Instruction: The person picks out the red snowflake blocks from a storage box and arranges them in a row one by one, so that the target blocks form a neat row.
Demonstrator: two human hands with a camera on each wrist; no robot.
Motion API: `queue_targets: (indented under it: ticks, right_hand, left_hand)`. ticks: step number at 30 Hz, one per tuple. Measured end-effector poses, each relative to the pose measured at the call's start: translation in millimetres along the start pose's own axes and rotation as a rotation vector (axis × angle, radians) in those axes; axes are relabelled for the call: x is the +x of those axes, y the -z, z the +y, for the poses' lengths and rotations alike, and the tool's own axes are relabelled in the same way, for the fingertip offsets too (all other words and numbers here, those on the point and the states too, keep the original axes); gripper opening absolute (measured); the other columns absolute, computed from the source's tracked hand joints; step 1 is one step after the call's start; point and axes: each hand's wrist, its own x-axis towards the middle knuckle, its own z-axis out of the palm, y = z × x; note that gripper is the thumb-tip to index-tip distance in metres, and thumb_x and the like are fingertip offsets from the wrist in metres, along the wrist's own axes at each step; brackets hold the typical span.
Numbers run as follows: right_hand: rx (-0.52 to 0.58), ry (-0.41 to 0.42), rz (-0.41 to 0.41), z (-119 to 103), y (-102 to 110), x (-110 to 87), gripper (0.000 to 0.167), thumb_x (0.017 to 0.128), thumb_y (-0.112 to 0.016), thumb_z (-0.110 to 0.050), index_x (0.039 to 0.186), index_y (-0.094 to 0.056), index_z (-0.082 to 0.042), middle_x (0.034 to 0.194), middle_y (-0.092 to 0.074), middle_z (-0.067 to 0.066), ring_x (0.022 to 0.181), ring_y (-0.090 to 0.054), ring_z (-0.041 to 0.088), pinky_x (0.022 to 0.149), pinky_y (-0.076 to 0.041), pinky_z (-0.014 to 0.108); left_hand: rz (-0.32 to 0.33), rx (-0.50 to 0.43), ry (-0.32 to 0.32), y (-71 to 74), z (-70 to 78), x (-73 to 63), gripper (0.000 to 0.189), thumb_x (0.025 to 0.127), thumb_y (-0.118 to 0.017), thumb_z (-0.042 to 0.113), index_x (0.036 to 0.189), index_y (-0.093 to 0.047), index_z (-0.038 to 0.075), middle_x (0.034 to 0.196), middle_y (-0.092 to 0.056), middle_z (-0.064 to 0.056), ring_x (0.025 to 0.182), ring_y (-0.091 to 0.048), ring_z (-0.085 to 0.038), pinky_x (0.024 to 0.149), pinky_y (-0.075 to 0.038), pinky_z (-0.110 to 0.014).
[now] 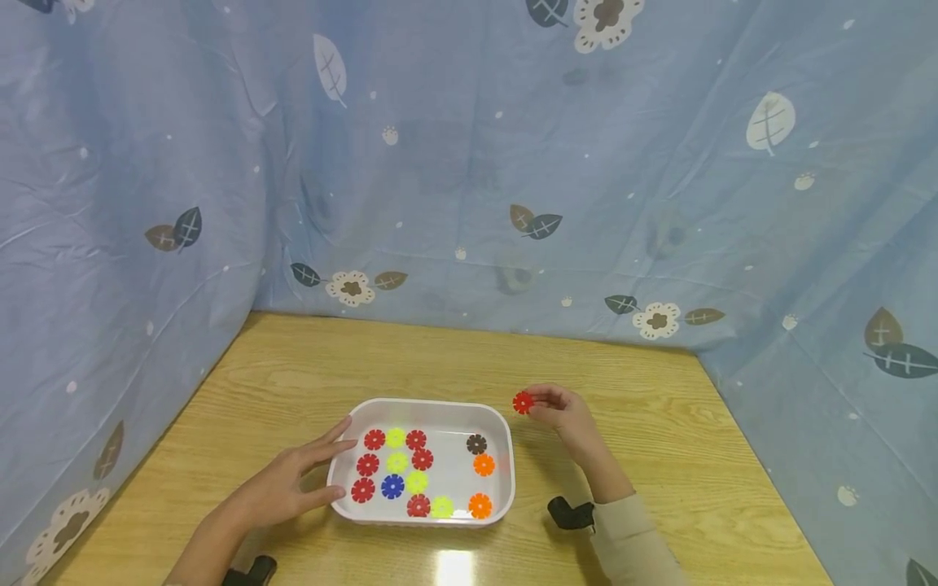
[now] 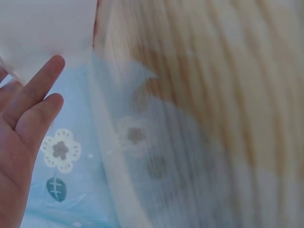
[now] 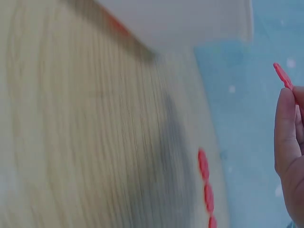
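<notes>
A white plastic tray [image 1: 452, 413] sits on the wooden table, holding notched plastic discs. Spread along the tray's left side, my left hand [image 1: 286, 488] touches it with fairly straight fingers; the left wrist view also has this hand [image 2: 23, 128] against the white wall. To the right of the tray, my right hand [image 1: 572, 419] pinches a red snowflake disc [image 1: 523, 402] between thumb and fingertips. That disc [image 3: 283, 76] appears edge-on above the table in the right wrist view. Several red discs [image 3: 203, 164] lie in a line on the table there.
Inside the tray, red [image 1: 374, 439], yellow and blue discs [image 1: 392, 487] lie at the left and middle. Orange discs [image 1: 484, 465] and a dark brown disc [image 1: 476, 443] are at its right. Blue patterned cloth [image 1: 469, 203] borders the table's back and sides.
</notes>
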Motion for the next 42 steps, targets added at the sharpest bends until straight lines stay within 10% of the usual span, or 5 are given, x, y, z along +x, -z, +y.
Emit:
queue_targets:
  ticks: [17, 34, 42]
  right_hand:
    - [0.251, -0.156, 0.297, 29.8, 61.4, 8.6, 0.042, 0.092, -0.054, 0.003, 0.133, -0.046, 0.007, 0.095, -0.061, -0.009, 0.087, -0.061, 0.005, 0.084, -0.052, 0.019]
    - [0.081, -0.229, 0.353, 46.3, 84.0, 16.5, 0.043, 0.092, -0.053, 0.003, 0.134, -0.045, 0.01, 0.095, -0.061, -0.005, 0.081, -0.06, -0.002, 0.075, -0.052, 0.013]
    - [-0.186, -0.21, 0.385, 50.8, 82.2, 20.3, 0.035, 0.092, -0.053, 0.001, 0.127, -0.054, 0.008, 0.116, -0.059, 0.021, 0.081, -0.056, 0.0, 0.067, -0.049, 0.011]
  left_hand:
    - [0.037, 0.028, -0.029, -1.6, -2.2, -1.0, 0.055, 0.085, -0.069, 0.034, 0.134, -0.055, 0.013, 0.153, -0.034, -0.008, 0.129, -0.044, -0.037, 0.096, -0.048, -0.044]
    - [0.03, 0.044, -0.015, -2.0, -1.9, -1.3, 0.056, 0.085, -0.068, 0.036, 0.134, -0.055, 0.013, 0.152, -0.035, -0.008, 0.129, -0.044, -0.037, 0.097, -0.048, -0.047]
    - [0.04, 0.039, -0.022, -1.1, -0.6, -1.3, 0.056, 0.084, -0.069, 0.036, 0.134, -0.055, 0.013, 0.152, -0.036, -0.008, 0.129, -0.045, -0.037, 0.096, -0.048, -0.046]
